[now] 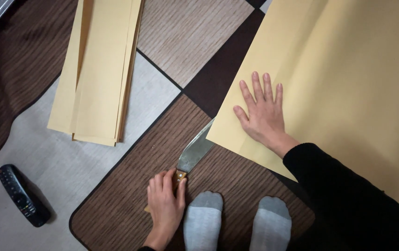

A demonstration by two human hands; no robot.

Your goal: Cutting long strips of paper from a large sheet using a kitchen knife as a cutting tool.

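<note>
One knife, one remote (black)

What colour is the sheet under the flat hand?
Pale yellow-tan, plain; the large paper sheet shows best in the head view.

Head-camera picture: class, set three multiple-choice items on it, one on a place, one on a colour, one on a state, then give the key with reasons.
1. Where does the remote control lie?
A. lower left of the floor
B. on the large paper sheet
C. between the feet

2. What colour are the socks?
A. red
B. grey
C. black

3. How is the right hand?
A. clenched
B. gripping the knife
C. flat, fingers spread

Key: 1 A, it lies lower left; 2 B, both are grey; 3 C, it lies on the large paper sheet, while the left hand grips the knife handle.
</note>
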